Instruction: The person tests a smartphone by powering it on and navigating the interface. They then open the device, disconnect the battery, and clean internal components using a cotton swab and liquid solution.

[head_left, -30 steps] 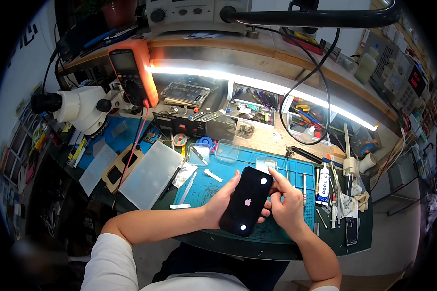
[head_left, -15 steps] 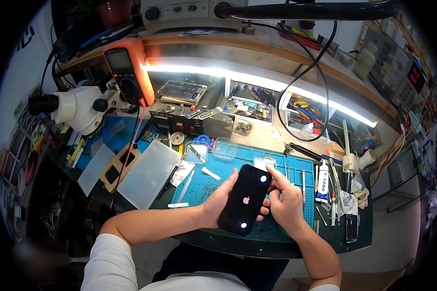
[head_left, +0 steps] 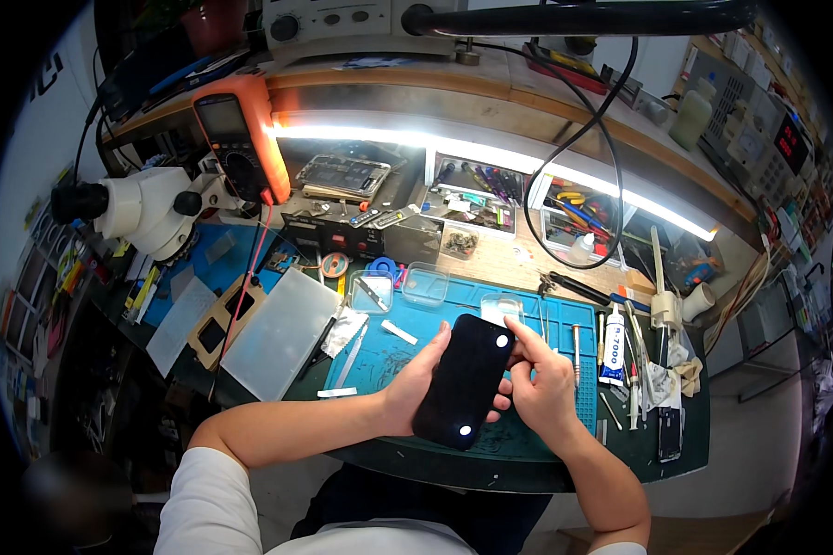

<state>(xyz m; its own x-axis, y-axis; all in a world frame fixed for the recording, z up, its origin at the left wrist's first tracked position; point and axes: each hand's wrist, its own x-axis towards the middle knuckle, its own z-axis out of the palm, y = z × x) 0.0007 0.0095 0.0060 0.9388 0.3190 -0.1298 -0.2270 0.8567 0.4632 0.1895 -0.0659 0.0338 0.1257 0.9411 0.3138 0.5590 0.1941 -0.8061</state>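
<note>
The black phone (head_left: 463, 381) hides the palm of the left hand (head_left: 409, 392).

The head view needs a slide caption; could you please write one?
Left hand holds a dark-screened phone, right hand at its edge, over a blue mat.

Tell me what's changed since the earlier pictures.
The phone has gone dark except for two bright spots: its pale logo has vanished. Nothing was grasped or released; the left hand still holds it, and the right hand is still at its upper right edge.
</note>
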